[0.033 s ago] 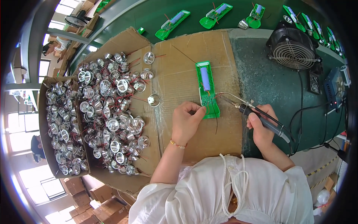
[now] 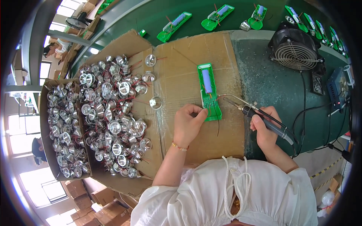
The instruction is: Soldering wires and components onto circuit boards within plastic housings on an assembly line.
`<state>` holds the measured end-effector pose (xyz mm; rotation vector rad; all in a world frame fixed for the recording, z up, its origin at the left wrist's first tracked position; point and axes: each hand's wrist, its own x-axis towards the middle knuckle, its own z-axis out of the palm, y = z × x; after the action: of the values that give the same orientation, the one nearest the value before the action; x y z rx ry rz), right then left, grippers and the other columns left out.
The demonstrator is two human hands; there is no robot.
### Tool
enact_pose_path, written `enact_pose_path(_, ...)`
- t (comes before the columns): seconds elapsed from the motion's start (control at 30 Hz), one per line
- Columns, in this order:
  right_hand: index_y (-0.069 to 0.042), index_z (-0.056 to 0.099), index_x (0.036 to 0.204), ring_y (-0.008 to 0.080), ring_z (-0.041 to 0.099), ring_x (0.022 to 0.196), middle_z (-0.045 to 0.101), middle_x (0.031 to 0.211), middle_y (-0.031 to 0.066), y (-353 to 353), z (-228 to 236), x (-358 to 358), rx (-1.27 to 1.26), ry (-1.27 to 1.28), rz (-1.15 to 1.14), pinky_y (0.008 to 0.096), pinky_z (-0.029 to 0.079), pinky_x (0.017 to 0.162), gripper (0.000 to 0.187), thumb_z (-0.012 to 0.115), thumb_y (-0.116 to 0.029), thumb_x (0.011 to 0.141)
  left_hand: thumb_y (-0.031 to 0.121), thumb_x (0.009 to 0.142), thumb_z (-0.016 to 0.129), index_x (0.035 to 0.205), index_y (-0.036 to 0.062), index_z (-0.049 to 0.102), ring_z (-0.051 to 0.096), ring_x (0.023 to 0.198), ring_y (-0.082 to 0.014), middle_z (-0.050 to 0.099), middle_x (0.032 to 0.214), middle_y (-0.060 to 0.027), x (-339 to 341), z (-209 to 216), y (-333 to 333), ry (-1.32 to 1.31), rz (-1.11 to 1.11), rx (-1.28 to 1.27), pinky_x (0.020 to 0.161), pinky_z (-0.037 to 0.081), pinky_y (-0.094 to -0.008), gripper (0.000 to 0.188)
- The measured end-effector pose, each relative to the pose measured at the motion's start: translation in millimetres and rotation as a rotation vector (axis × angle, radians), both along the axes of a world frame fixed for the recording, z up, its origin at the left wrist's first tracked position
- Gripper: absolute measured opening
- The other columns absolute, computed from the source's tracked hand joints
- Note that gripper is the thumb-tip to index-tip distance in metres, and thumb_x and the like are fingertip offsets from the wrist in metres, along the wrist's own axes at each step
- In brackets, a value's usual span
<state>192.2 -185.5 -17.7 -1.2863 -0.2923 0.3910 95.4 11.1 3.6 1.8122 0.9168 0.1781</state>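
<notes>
On the cardboard lies a long green plastic housing (image 2: pixel 215 114) with a blue cylindrical battery (image 2: pixel 206 81) at its far end. A small green circuit board (image 2: pixel 209 101) and thin wires sit in its nearer half. My left hand (image 2: pixel 187 122) is closed, with thumb and forefinger pinching the housing's lower left edge; whether a wire is also between them is hidden. My right hand (image 2: pixel 266 131) grips a soldering iron (image 2: pixel 268 123) with a thin curved metal tube along it. The iron's tip points left, just right of the board. A dark loose wire (image 2: pixel 218 126) hangs over the housing's near end.
Many silver reflector cups (image 2: pixel 114 127) with red wires fill the cardboard box (image 2: pixel 83 150) at left. A few loose cups (image 2: pixel 155 102) lie beside it. More green housings (image 2: pixel 174 27) line the far side. A black fan (image 2: pixel 296 52) and a blue soldering station (image 2: pixel 335 90) stand right.
</notes>
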Motion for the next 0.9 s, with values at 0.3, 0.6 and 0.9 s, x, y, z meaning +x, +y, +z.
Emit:
enact_pose_path(0.3,-0.002,0.051,0.083,0.0072,0.052,0.055,0.056,0.067,0.0042,-30.5,-8.8,20.8,-0.124,0.006,-0.113,0.0197,0.042,0.05,0.014,0.064,-0.006,0.078,0.021,0.072,0.063,0.075,0.0016,0.065,0.062,0.054,-0.0217,0.062,0.062,-0.0134,18.4,9.0,9.2,0.175,-0.226,0.369,0.054,0.048,-0.0308,0.02)
enact_pose_path(0.6,-0.003,0.051,0.081,0.0072,0.05,0.054,0.053,0.063,0.0017,-20.4,-17.4,23.1,-0.187,0.001,-0.081,0.0212,0.041,0.05,0.018,0.067,-0.009,0.076,0.025,0.077,0.057,0.075,0.0047,0.065,0.061,0.066,-0.0307,0.062,0.067,-0.015,169.4,28.8,155.2,0.185,-0.42,0.844,0.063,0.048,-0.0382,0.022)
enact_pose_path(0.9,-0.004,0.044,0.092,0.008,0.045,0.052,0.046,0.065,0.0032,-32.0,-24.0,36.0,-0.054,0.237,-0.325,0.0192,0.035,0.043,0.018,0.055,-0.015,0.083,-0.002,0.07,0.065,0.089,-0.0003,0.061,0.059,0.073,-0.0124,0.064,0.084,-0.006,62.5,128.2,52.2,-0.398,0.254,0.664,0.064,0.046,-0.0264,0.019)
